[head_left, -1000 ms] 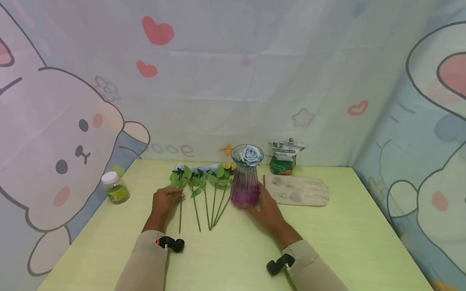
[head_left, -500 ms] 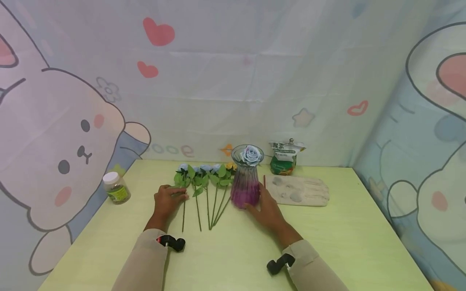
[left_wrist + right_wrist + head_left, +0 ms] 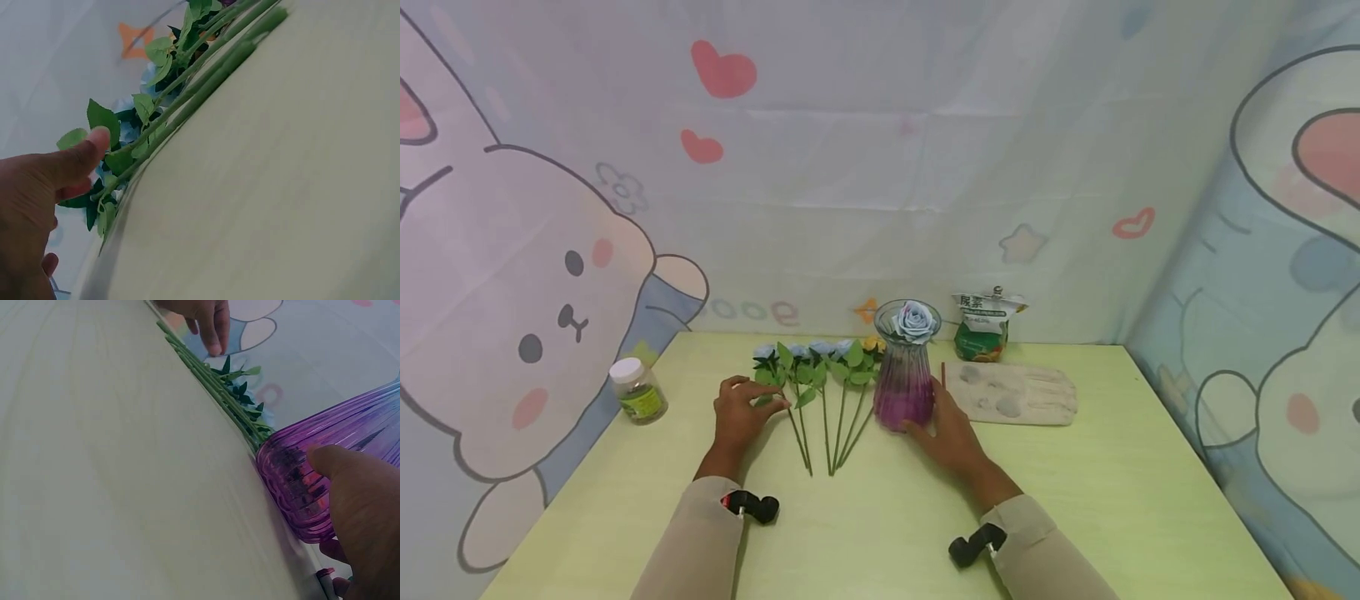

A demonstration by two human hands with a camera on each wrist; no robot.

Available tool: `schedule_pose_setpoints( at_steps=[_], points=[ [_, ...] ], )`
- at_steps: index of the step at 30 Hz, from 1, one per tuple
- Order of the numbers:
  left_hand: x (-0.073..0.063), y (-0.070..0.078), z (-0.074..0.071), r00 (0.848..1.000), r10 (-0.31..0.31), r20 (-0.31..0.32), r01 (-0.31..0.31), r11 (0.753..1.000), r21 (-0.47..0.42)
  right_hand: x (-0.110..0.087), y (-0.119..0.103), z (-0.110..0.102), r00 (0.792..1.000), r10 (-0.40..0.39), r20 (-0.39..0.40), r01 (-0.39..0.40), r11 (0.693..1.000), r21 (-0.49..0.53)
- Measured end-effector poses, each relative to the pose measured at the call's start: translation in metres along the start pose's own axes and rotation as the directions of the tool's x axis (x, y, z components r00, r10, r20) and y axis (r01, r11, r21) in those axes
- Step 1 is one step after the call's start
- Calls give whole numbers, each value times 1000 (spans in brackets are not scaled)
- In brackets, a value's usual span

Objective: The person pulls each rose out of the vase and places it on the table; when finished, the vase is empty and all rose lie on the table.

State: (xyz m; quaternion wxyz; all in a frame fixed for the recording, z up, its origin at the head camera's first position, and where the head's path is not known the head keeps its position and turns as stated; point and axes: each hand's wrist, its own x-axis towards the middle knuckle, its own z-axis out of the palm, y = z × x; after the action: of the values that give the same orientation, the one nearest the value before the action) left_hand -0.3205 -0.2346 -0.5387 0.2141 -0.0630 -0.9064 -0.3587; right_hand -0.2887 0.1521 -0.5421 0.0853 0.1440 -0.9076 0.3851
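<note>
In the head view my left hand point(image 3: 745, 412) is at the leftmost blue rose point(image 3: 764, 352), pinching its stem just below the leaves with thumb and forefinger. The left wrist view shows the thumb point(image 3: 94, 145) against the green stems and leaves. More long-stemmed roses lie side by side, several blue and one yellow point(image 3: 873, 342). My right hand point(image 3: 951, 433) holds the lower part of a ribbed glass vase point(image 3: 906, 383), purple at its base. One blue rose point(image 3: 915, 322) stands in the vase, its bloom at the rim.
A grey-white glove point(image 3: 1022, 393) lies flat right of the vase, with a thin red stick point(image 3: 943, 375) at its near end. Behind it stands a clipped green-and-white bag point(image 3: 982, 329). A white-capped jar point(image 3: 640, 392) is at the table's left edge.
The leftmost rose has turned: its bloom shifted left and its stem end swung right beside the neighbouring stem. My left hand moved slightly right. My right hand and the vase stayed put.
</note>
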Motion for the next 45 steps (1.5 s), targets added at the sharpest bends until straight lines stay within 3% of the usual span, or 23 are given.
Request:
schedule_pose_setpoints(
  at_steps=[3, 8, 12, 14, 22, 30, 36, 45],
  points=[
    [0, 9, 0, 990, 100, -95, -102, 995, -19, 0, 0, 0, 1000, -10, -8, 10, 1000, -5],
    [5, 39, 0, 945, 242, -220, -260, 964, -54, 0, -2, -1, 1000, -17, -16, 16, 1000, -4],
    [10, 67, -1, 918, 299, -262, -336, 936, -108, 0, -2, -1, 1000, -16, -13, 16, 1000, -4],
    [13, 81, -1, 911, 314, -266, -359, 922, -143, 0, -1, -1, 1000, -14, -10, 14, 1000, -7],
    [14, 139, 2, 947, 249, -203, -305, 896, -321, 1, -1, 0, 1000, -7, 2, 7, 1000, -6],
    [13, 187, 21, 944, 274, -185, -325, 867, -377, -1, -2, 0, 1000, 14, 5, -14, 1000, 24],
    [16, 211, 36, 928, 292, -231, -364, 839, -404, 0, -2, 0, 1000, 12, -2, -12, 999, 35],
    [21, 232, 49, 959, 209, -190, -275, 848, -453, -3, -6, -4, 1000, 19, 4, -19, 999, 43]
  ],
)
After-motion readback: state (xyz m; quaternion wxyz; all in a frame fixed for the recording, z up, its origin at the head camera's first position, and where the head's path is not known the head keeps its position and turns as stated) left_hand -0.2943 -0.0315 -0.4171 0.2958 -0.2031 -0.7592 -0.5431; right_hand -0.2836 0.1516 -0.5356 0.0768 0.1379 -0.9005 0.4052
